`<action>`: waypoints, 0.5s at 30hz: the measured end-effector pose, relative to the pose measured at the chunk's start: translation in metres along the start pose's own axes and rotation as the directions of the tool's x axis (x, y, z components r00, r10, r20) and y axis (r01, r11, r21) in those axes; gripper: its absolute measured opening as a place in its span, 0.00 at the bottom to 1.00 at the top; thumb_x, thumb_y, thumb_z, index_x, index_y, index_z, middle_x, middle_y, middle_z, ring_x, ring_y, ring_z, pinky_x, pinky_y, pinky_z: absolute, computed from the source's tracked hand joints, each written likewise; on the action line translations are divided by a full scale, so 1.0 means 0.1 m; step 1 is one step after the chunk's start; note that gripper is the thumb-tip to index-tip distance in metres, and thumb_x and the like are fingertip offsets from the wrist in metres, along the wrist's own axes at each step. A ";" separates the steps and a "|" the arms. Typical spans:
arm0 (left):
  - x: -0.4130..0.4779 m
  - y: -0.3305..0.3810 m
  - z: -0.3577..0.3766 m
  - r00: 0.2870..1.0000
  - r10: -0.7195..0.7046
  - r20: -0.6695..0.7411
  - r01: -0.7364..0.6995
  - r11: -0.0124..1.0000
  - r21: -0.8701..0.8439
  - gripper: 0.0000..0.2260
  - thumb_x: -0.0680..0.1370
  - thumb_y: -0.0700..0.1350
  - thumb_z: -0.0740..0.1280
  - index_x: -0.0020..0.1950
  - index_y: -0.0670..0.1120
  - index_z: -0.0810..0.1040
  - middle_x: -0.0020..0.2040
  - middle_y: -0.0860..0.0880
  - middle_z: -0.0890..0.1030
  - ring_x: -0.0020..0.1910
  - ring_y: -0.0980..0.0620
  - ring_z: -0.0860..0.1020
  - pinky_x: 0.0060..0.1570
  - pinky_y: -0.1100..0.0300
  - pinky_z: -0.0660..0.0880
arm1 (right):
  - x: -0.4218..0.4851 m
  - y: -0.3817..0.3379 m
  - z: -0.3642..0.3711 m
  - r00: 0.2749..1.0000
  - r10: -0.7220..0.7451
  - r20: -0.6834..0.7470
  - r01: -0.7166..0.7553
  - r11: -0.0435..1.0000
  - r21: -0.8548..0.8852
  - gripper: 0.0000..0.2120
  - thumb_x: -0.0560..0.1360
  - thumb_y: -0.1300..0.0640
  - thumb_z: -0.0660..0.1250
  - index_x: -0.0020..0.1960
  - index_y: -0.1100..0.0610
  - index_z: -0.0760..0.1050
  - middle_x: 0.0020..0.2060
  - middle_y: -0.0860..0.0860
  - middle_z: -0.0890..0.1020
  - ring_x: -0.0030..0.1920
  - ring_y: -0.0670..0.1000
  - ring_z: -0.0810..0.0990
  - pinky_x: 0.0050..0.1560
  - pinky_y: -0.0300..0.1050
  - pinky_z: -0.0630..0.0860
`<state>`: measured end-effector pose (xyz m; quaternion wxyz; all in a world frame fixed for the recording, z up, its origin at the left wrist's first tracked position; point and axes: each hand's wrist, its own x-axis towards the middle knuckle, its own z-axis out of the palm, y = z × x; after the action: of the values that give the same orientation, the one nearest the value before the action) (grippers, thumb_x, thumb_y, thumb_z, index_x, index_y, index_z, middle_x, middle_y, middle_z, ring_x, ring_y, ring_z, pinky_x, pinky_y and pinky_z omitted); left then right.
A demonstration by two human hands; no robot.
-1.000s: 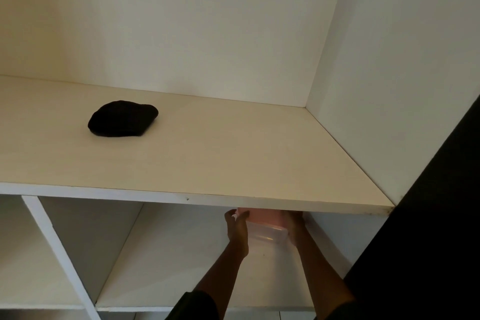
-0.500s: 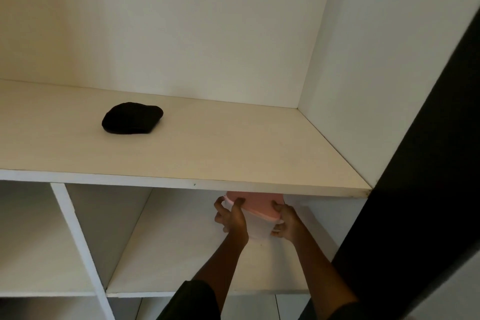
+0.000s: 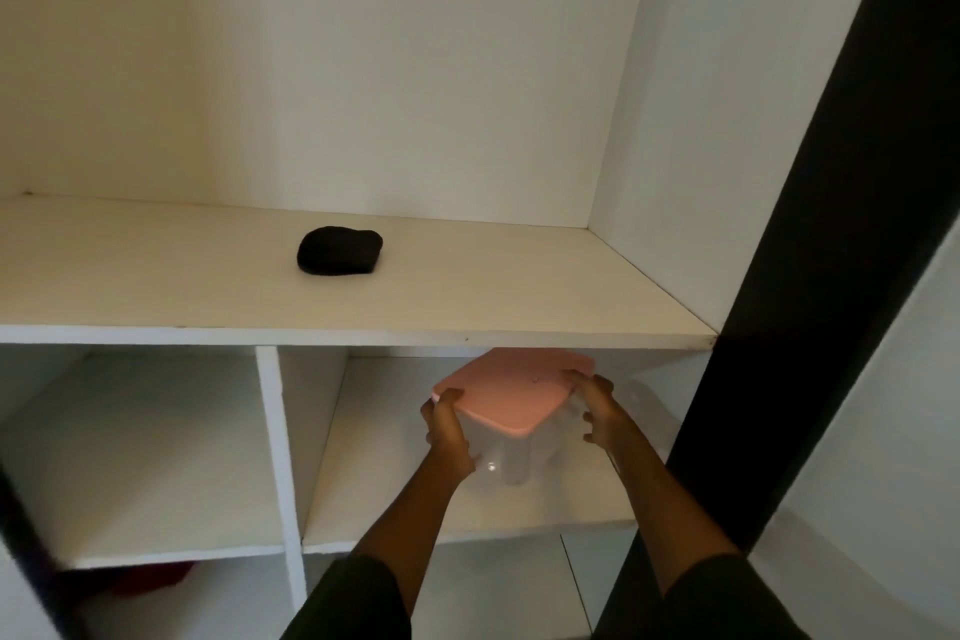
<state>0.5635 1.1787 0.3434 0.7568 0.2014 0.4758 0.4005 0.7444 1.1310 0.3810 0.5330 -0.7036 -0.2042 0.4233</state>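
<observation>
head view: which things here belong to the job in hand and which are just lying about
In the job: pink-lidded clear container, gripped on both sides by the left hand and the right hand; the right-hand cubby it is in.
Lying about: black bundle on the upper shelf; red thing in the compartment at lower left.

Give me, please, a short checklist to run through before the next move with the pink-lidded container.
1. Grip of the left hand on the container, at its left side: ok.
2. Grip of the right hand on its right side: ok.
3. The pink lid lies flat on the container: ok. Whether it is latched: cannot tell.
4. Gap between the lid and the upper shelf: cannot tell; the lid's far edge is hidden behind it.
5. Whether the container rests on the lower shelf or is lifted: cannot tell.
</observation>
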 end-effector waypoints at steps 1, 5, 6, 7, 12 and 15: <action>-0.09 0.06 -0.07 0.999 -0.036 0.035 0.035 0.999 0.020 0.32 0.63 0.56 0.67 0.66 0.54 0.67 0.63 0.43 0.71 0.54 0.43 0.72 0.41 0.53 0.73 | -0.10 -0.03 0.01 0.999 -0.034 -0.011 0.034 0.999 -0.007 0.39 0.72 0.44 0.67 0.76 0.52 0.50 0.71 0.55 0.65 0.69 0.60 0.65 0.67 0.57 0.62; -0.44 0.30 -0.36 0.988 -0.073 0.140 0.051 0.987 0.151 0.25 0.71 0.56 0.65 0.64 0.46 0.68 0.59 0.44 0.70 0.53 0.43 0.69 0.43 0.55 0.69 | -0.43 -0.09 -0.01 0.994 -0.105 -0.028 0.103 0.992 -0.067 0.39 0.70 0.42 0.68 0.74 0.56 0.57 0.69 0.55 0.68 0.68 0.58 0.67 0.65 0.50 0.65; -0.47 0.34 -0.45 0.983 -0.087 0.161 0.059 0.983 0.175 0.26 0.71 0.56 0.65 0.64 0.45 0.68 0.57 0.43 0.70 0.53 0.43 0.69 0.47 0.54 0.69 | -0.53 -0.08 -0.02 0.991 -0.124 -0.040 0.120 0.989 -0.087 0.36 0.73 0.45 0.67 0.74 0.58 0.58 0.68 0.55 0.68 0.68 0.58 0.67 0.62 0.48 0.65; -0.50 0.38 -0.52 0.978 -0.104 0.180 0.067 0.977 0.202 0.27 0.71 0.57 0.65 0.65 0.44 0.68 0.57 0.43 0.71 0.53 0.42 0.69 0.51 0.53 0.69 | -0.62 -0.07 -0.04 0.989 -0.133 -0.057 0.126 0.986 -0.109 0.32 0.74 0.48 0.66 0.73 0.60 0.60 0.66 0.57 0.70 0.65 0.58 0.69 0.57 0.46 0.66; -0.81 0.50 -0.82 0.949 -0.173 0.263 0.093 0.952 0.291 0.30 0.69 0.58 0.66 0.68 0.46 0.68 0.54 0.41 0.74 0.54 0.42 0.72 0.50 0.48 0.72 | -1.03 0.03 -0.14 0.976 -0.183 -0.113 0.165 0.974 -0.152 0.20 0.74 0.51 0.67 0.60 0.62 0.73 0.52 0.56 0.76 0.48 0.54 0.76 0.38 0.44 0.68; -1.08 0.58 -0.89 0.934 -0.181 0.309 0.080 0.946 0.313 0.30 0.69 0.57 0.67 0.68 0.47 0.69 0.55 0.41 0.73 0.54 0.42 0.72 0.45 0.49 0.73 | -1.36 0.05 -0.14 0.950 -0.237 -0.205 0.216 0.969 -0.119 0.18 0.73 0.52 0.67 0.56 0.63 0.76 0.49 0.58 0.79 0.45 0.55 0.79 0.36 0.42 0.73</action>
<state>0.4368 1.1202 0.4017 0.8128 0.3447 0.4076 0.2334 0.6790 1.0203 0.4289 0.5631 -0.7421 -0.2438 0.2697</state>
